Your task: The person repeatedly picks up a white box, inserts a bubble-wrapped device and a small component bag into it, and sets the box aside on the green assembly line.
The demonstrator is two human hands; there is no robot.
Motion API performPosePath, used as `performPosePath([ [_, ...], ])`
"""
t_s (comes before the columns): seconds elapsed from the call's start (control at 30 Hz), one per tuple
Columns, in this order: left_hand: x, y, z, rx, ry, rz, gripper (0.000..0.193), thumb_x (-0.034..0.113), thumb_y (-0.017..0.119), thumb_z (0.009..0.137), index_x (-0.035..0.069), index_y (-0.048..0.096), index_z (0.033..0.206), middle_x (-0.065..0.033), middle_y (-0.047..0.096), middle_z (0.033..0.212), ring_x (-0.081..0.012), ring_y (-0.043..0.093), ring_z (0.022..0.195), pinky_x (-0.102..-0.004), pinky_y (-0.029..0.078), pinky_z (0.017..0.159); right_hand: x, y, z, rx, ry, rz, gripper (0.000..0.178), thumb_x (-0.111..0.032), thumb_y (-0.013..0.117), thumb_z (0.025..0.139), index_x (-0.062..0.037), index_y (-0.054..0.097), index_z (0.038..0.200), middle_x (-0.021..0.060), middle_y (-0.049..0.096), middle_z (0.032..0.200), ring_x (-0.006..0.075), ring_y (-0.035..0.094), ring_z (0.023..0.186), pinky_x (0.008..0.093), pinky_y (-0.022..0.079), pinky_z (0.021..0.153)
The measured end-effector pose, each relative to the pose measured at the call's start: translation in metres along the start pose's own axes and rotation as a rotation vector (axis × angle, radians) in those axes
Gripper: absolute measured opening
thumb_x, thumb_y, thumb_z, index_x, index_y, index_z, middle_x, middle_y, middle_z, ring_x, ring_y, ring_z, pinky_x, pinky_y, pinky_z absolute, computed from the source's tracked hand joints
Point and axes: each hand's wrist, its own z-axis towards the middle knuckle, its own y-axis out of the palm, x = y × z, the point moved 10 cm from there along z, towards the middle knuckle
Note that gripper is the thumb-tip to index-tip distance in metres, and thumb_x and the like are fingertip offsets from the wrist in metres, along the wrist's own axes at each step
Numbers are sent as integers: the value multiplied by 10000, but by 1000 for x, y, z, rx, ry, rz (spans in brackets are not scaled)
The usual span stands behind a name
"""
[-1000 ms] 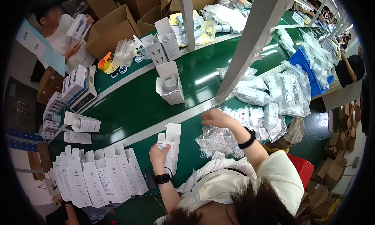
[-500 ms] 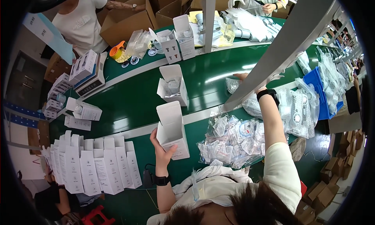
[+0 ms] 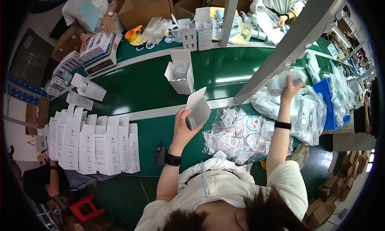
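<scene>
My left hand [image 3: 183, 129] is closed round an open white carton [image 3: 199, 104], which it holds tilted above the bench edge with the lid flap up. To the right, my right hand [image 3: 292, 89] grips a round whitish item in bubble wrap [image 3: 280, 83], raised above a heap of bubble-wrapped parts [image 3: 302, 114] and slightly blurred. Between my arms lies a pile of small clear packets [image 3: 240, 133] with printed slips. A second open carton [image 3: 181, 84], with a wrapped item inside, stands on the green belt [image 3: 136, 84] beyond my left hand.
Several open white cartons [image 3: 106, 147] stand in a row at left. A slanted grey metal post [image 3: 294, 44] rises near my right hand. Beyond the bubble-wrapped heap is a blue bin [image 3: 329, 104]. A black device [image 3: 160, 155] sits beside my left wrist. Co-workers' hands are across the belt.
My right hand has come back from behind the post, lifting the bubble-wrapped item. My left hand has moved the carton rightward and tilted it. The co-worker at far left now touches the stacked boxes.
</scene>
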Motion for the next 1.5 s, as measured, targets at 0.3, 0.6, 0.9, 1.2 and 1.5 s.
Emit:
performPosePath([
  [0.3, -1, 19, -13, 106, -1, -78, 751, 77, 786, 556, 99, 262, 1095, -174, 430, 1176, -328, 474, 1063, -402, 429, 826, -104, 95, -164, -61, 722, 726, 582, -53, 562, 796, -116, 258, 1288, 81, 465, 1120, 209, 490, 993, 331, 438, 822],
  [0.6, -6, 12, -25, 273, -52, -24, 776, 62, 794, 558, 43, 234, 1095, -219, 440, 1125, -350, 501, 1007, -418, 422, 825, -147, 181, -231, -411, -46, -14, 562, -191, 637, 753, -92, 369, 1236, 96, 421, 1146, 276, 433, 1058, 344, 358, 911],
  [0.9, -24, -30, -51, 284, -88, -154, 776, 47, 783, 560, 42, 248, 1121, -213, 390, 1188, -336, 496, 990, -396, 411, 845, -67, 140, -250, -841, -56, -307, 496, -256, 675, 695, -91, 520, 1137, 149, 477, 1088, 353, 433, 1045, 472, 353, 891],
  [1.2, 19, -42, -34, 79, -123, 121, 238, 20, 696, 640, -1, 565, 836, -152, 487, 1126, -256, 574, 866, -311, 460, 703, 18, 129, -258, -1187, 6, -1036, 438, -107, 701, 652, -70, 514, 1046, 130, 514, 1066, 304, 497, 981, 406, 418, 771],
  [1.5, -21, -60, -20, 169, -407, -72, 96, -10, 655, 651, -42, 590, 714, -145, 628, 822, -203, 599, 665, -268, 448, 598, -160, 153, -253, -580, -175, 327, 496, 114, 678, 612, -108, 512, 1023, 101, 484, 1016, 262, 533, 904, 321, 407, 804],
])
